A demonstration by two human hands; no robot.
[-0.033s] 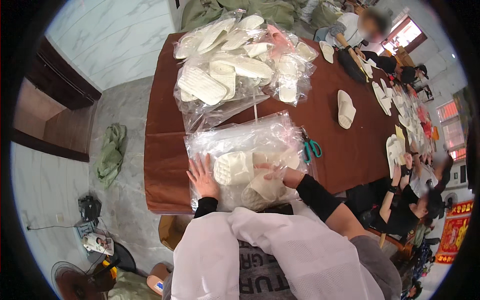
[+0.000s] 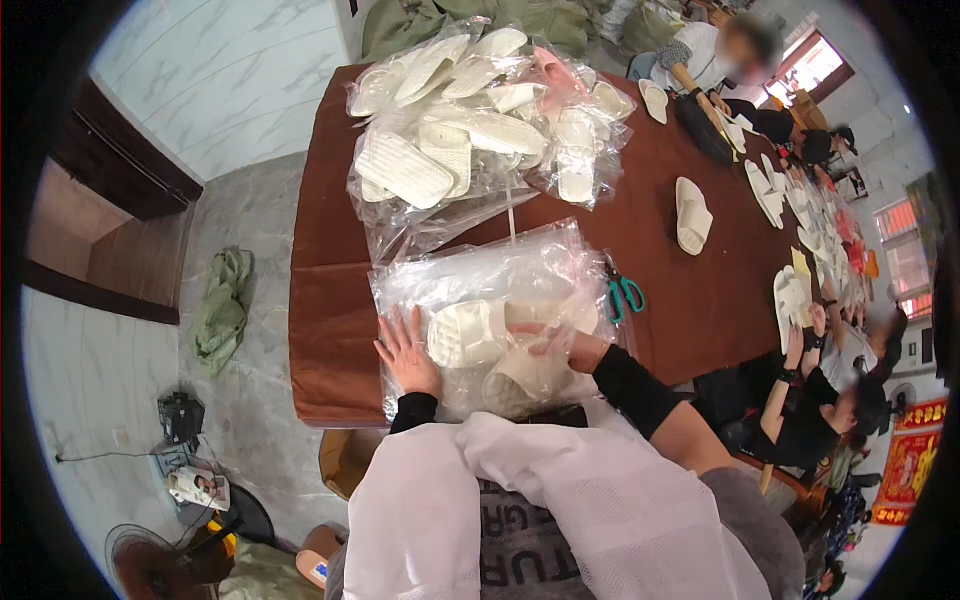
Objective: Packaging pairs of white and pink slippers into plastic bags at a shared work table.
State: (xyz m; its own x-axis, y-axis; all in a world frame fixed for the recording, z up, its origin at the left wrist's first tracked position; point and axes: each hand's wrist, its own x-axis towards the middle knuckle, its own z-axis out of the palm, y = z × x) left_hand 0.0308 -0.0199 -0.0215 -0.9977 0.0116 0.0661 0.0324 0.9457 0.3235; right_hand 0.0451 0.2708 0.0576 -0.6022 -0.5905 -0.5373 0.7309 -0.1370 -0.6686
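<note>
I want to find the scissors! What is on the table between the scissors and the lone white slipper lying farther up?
Nothing: in the head view, only bare brown table lies between the teal-handled scissors and the lone white slipper.

**White Over-Garment, Black Sleeves**

The person wore a loose white garment of thin, faintly textured fabric, open down the front over a dark grey top printed with pale lettering. Black fitted sleeve covers ran along both forearms and ended at the wrists. The left hand [image 2: 405, 352] and right hand [image 2: 560, 345] were bare, ungloved.
</note>
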